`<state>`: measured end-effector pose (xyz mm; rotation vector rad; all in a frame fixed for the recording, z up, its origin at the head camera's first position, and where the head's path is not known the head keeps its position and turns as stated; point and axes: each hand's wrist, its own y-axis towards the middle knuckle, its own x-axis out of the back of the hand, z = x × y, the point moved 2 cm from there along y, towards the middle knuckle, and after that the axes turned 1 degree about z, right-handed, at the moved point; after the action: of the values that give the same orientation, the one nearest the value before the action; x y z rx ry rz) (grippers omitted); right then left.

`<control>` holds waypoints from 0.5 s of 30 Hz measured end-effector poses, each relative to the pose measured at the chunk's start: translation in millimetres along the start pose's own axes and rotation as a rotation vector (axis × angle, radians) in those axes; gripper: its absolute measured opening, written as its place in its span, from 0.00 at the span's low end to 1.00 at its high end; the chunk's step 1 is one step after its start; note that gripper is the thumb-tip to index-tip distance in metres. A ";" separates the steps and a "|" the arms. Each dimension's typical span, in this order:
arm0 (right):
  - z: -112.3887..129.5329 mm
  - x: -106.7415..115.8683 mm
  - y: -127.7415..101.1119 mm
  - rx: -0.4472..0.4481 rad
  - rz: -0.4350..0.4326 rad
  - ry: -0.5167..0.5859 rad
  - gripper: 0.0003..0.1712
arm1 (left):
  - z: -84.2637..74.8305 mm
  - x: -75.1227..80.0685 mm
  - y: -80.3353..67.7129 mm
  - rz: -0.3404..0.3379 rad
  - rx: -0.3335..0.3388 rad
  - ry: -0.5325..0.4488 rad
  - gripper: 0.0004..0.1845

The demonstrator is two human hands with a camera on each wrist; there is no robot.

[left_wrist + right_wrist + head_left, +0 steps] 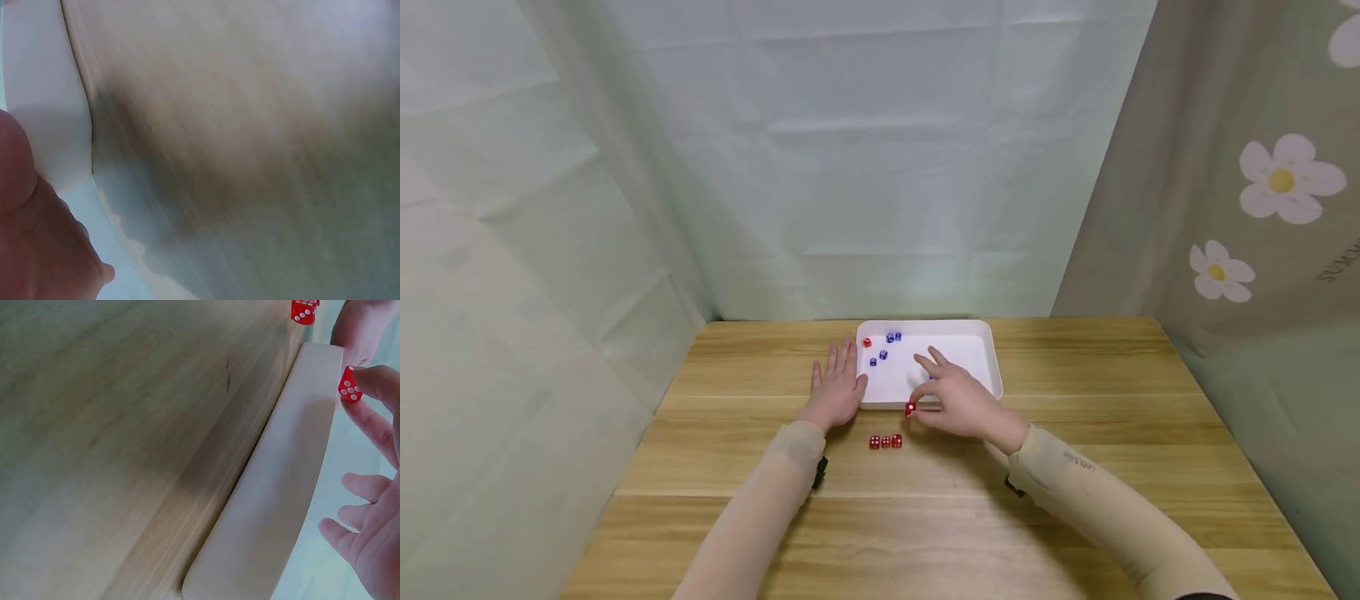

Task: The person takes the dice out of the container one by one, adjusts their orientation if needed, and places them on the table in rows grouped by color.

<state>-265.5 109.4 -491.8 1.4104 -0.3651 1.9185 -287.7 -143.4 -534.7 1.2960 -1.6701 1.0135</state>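
Note:
My right hand (pixel 961 402) pinches a red die (pixel 910 409) with white dots between thumb and forefinger, at the front rim of a white tray (pixel 958 360). The other fingers spread over the tray. In the right wrist view the pinched die (pixel 350 385) shows five dots on one face. My left hand (pixel 837 390) lies along the tray's left wall, fingers straight and thumb at the rim. Three red dice (pixel 886 442) stand in a row on the table in front of the tray. Inside it, a red die (pixel 867 342) and several blue dice (pixel 883 355) lie towards the left.
The wooden table (pixel 1075 467) carries the tray near its back edge. Pale cloth (pixel 880 167) hangs behind and at the left, and a flowered curtain (pixel 1225 167) at the right. Under the right hand, a blue die is mostly hidden.

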 end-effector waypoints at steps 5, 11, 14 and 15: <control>3.5 -1.8 -4.4 0.011 0.050 -0.045 0.10 | -1.0 1.2 -0.8 -0.007 -0.004 0.003 0.39; 8.5 -6.0 -9.4 0.019 0.062 -0.067 0.11 | 2.8 -2.7 3.1 0.001 -0.001 0.016 0.39; 11.9 -8.5 -10.9 0.033 0.058 -0.074 0.10 | 2.2 -2.3 2.5 -0.002 -0.001 0.014 0.39; 13.0 -9.4 -11.5 0.038 0.060 -0.080 0.09 | 1.4 -1.7 1.6 -0.006 -0.004 0.013 0.40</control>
<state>-247.0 106.1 -497.8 1.5198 -0.4145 1.9304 -289.1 -143.8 -536.9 1.2883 -1.6571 1.0126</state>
